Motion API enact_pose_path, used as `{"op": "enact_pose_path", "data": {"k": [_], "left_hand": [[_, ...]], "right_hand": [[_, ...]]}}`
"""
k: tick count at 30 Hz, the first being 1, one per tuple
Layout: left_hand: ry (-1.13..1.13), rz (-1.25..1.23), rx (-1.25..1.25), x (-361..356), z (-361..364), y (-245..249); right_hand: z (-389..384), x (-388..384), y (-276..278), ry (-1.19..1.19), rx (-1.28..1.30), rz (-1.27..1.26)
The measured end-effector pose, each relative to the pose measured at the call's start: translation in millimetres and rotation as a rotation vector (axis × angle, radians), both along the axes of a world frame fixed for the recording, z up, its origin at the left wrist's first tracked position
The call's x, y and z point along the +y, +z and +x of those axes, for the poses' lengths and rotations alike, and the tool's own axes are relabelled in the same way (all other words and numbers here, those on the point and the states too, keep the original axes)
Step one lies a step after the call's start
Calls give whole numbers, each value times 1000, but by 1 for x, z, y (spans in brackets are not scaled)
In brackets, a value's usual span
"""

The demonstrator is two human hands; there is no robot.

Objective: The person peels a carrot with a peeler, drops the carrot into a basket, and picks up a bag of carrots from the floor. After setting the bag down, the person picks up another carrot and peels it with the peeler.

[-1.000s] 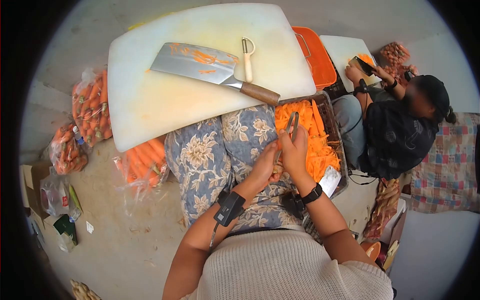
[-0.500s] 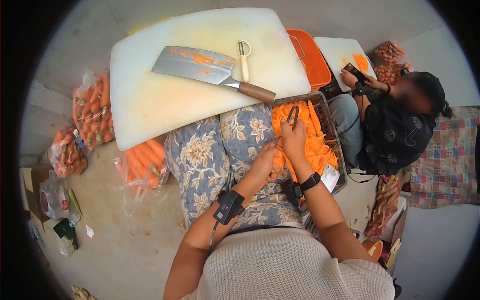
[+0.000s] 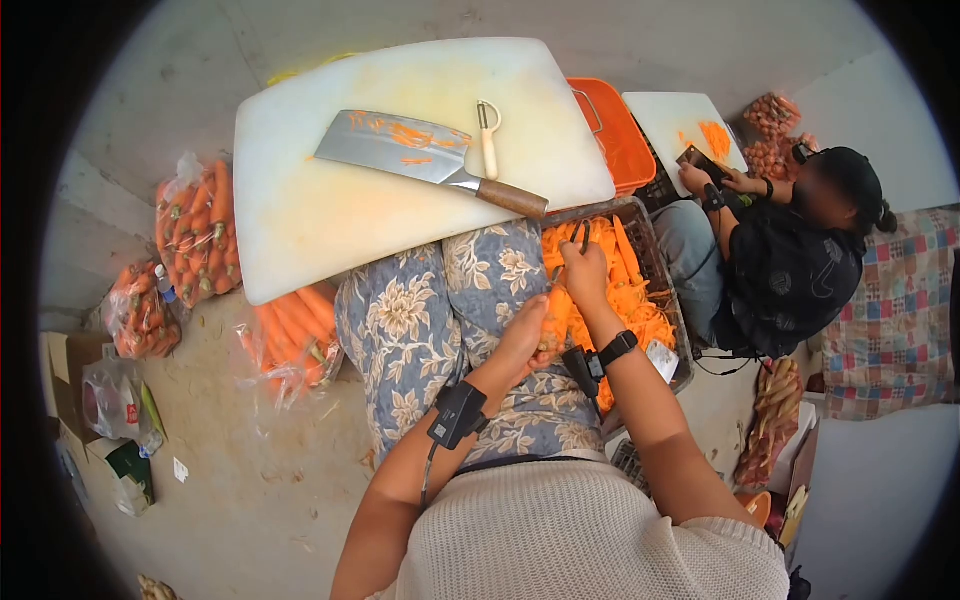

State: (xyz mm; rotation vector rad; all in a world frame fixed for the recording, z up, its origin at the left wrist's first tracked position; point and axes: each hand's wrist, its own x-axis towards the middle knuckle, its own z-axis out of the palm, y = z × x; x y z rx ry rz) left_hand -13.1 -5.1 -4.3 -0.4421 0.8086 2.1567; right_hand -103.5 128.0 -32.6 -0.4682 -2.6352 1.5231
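My left hand [image 3: 525, 340] grips a carrot [image 3: 556, 312] over my flowered lap. Just beyond it, my right hand [image 3: 588, 272] holds a metal peeler [image 3: 578, 238] against the carrot's far end. Both hands hover at the near edge of a dark crate [image 3: 664, 262] heaped with orange carrot strips. A large white cutting board [image 3: 300, 200] lies ahead of my knees, with a cleaver [image 3: 400, 148] and a second, pale-handled peeler [image 3: 488, 138] resting on it.
Bags of carrots [image 3: 195, 230] sit on the concrete floor at left, another bag [image 3: 290, 335] under the board's near edge. An orange bin [image 3: 618, 135] stands behind the crate. At right a seated person [image 3: 790, 265] cuts on a smaller white board [image 3: 672, 120].
My right hand with the peeler has slid forward along the carrot, away from me. The view has shifted a little, so the board sits lower in frame. The other person keeps cutting.
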Motion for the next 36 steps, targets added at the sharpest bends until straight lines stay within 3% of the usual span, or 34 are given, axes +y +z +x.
{"op": "enact_pose_path", "data": {"k": [5, 7, 11, 16, 20, 22, 24, 26, 28, 31, 34, 36], "left_hand": [[14, 26, -11, -1, 0, 2], [-2, 19, -1, -1, 0, 5], [-22, 32, 24, -1, 0, 4], [-65, 27, 7, -2, 1, 3], [-110, 73, 103, -2, 1, -5], [-118, 52, 105, -6, 3, 5], [-106, 37, 100, -6, 1, 10], [-15, 73, -11, -2, 1, 8], [-12, 124, -56, -1, -1, 3], [-28, 127, -82, 1, -1, 3], [-18, 75, -19, 2, 1, 6], [14, 66, 27, 2, 3, 5]], "right_hand": [[-7, 5, -19, -29, 147, 73], [-9, 7, -13, -81, 6, 7], [-13, 12, -20, -96, 41, -21], [-16, 18, -4, -218, -118, -185], [-26, 45, -35, -257, 28, -21], [-25, 69, -28, -225, -71, -11], [-16, 78, -22, -330, -73, -214], [1, 66, -6, -357, -75, -222], [22, 44, 12, -260, 180, -114], [54, 9, 49, -94, 152, -205], [67, -21, 64, 13, 258, -95], [68, -27, 58, 165, 302, 136]]}}
